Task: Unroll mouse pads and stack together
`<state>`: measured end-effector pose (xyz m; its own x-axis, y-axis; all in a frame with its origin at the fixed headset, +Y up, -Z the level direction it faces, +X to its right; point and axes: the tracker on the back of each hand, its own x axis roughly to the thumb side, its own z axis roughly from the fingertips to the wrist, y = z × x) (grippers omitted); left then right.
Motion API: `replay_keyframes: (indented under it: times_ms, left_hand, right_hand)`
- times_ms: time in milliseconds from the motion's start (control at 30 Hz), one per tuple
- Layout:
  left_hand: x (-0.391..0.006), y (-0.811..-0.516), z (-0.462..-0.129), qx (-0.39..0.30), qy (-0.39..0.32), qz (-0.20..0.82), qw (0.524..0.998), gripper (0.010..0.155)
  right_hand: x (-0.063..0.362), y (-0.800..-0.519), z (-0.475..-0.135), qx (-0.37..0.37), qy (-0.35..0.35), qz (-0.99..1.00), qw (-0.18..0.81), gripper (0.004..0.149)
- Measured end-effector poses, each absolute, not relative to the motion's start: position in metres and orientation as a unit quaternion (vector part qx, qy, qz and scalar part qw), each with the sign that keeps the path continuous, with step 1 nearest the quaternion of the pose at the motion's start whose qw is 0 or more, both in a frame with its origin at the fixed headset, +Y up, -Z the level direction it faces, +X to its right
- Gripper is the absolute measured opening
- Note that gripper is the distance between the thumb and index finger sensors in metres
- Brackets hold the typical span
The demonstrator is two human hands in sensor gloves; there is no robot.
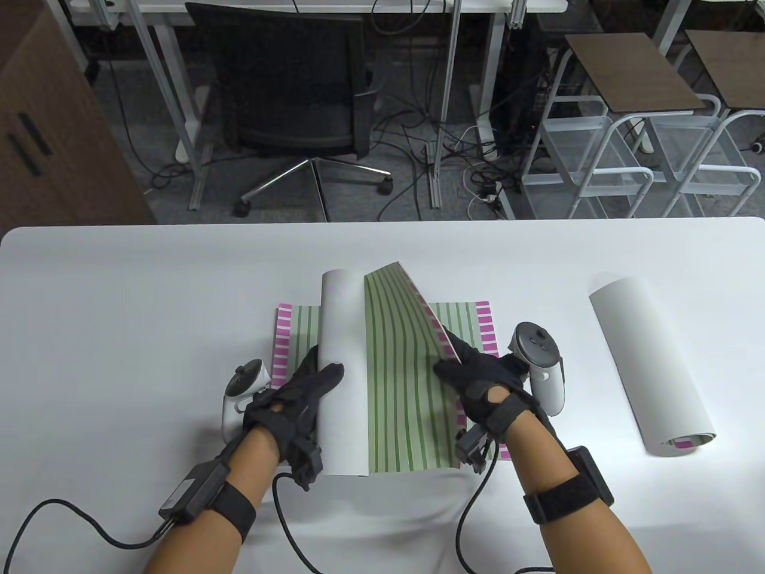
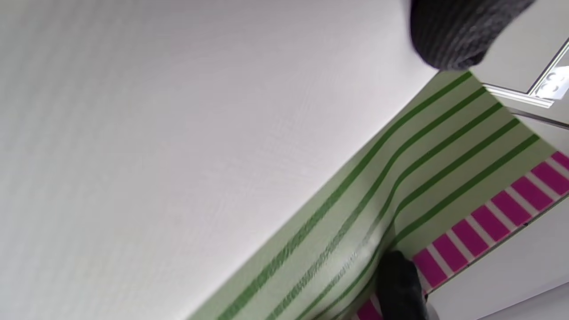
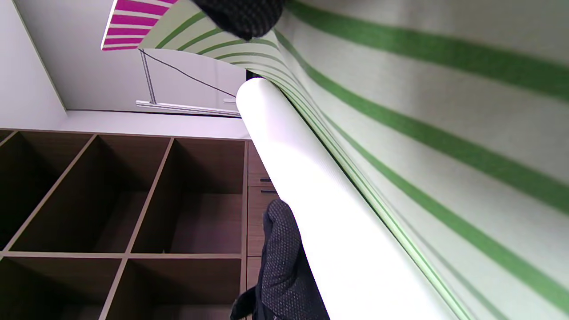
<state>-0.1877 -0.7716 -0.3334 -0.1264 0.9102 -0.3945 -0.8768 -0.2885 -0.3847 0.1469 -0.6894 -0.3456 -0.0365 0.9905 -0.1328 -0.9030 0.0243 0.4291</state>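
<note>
A flat mouse pad (image 1: 299, 326) with green stripes and magenta-striped ends lies in the middle of the table. Above it I hold a second pad (image 1: 400, 382), half unrolled. My left hand (image 1: 305, 388) grips its still-rolled white part (image 1: 342, 371), which also shows in the left wrist view (image 2: 178, 133). My right hand (image 1: 472, 373) holds the free magenta-striped edge (image 1: 439, 335), pulled out to the right. The striped face fills the right wrist view (image 3: 444, 133), with the white roll (image 3: 311, 200) beside it. A third pad (image 1: 651, 371) lies rolled up at the right.
The white table (image 1: 119, 311) runs to a far edge with a black office chair (image 1: 293, 101), cables and metal racks beyond. Glove cables (image 1: 72, 526) trail across the near table. Dark wooden shelves (image 3: 111, 200) show in the right wrist view.
</note>
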Motion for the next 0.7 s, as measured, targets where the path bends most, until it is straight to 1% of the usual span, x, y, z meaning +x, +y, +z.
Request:
replay_keyframes:
  times_ms: [133, 200, 233, 300, 400, 433, 500, 600, 700]
  left_hand:
    - [-0.194, -0.772, -0.334, -0.279, -0.032, 0.753, 0.595, 0.083]
    - [-0.194, -0.773, -0.333, -0.296, -0.035, 0.755, 0.584, 0.079]
    - [-0.194, -0.774, -0.332, -0.307, -0.034, 0.753, 0.581, 0.081]
    - [-0.191, -0.775, -0.331, -0.316, -0.043, 0.746, 0.585, 0.091]
    - [-0.188, -0.775, -0.331, -0.320, -0.043, 0.726, 0.608, 0.106]
    - [-0.187, -0.774, -0.331, -0.324, -0.040, 0.718, 0.614, 0.107]
    - [-0.187, -0.775, -0.332, -0.316, -0.035, 0.715, 0.622, 0.107]
    - [-0.190, -0.776, -0.333, -0.302, -0.020, 0.729, 0.614, 0.103]
    - [-0.195, -0.776, -0.334, -0.289, -0.012, 0.730, 0.619, 0.099]
  right_hand:
    - [0.151, -0.687, -0.345, 0.106, 0.200, 0.683, 0.695, 0.060]
    - [0.149, -0.686, -0.345, 0.106, 0.202, 0.681, 0.696, 0.061]
    - [0.148, -0.686, -0.344, 0.107, 0.202, 0.681, 0.695, 0.061]
    - [0.143, -0.685, -0.343, 0.113, 0.204, 0.685, 0.691, 0.061]
    - [0.139, -0.682, -0.342, 0.118, 0.205, 0.683, 0.691, 0.061]
    - [0.138, -0.681, -0.341, 0.122, 0.204, 0.686, 0.688, 0.061]
    - [0.139, -0.679, -0.341, 0.124, 0.202, 0.689, 0.685, 0.061]
    - [0.143, -0.679, -0.342, 0.121, 0.199, 0.687, 0.689, 0.061]
    - [0.149, -0.678, -0.345, 0.118, 0.196, 0.684, 0.692, 0.061]
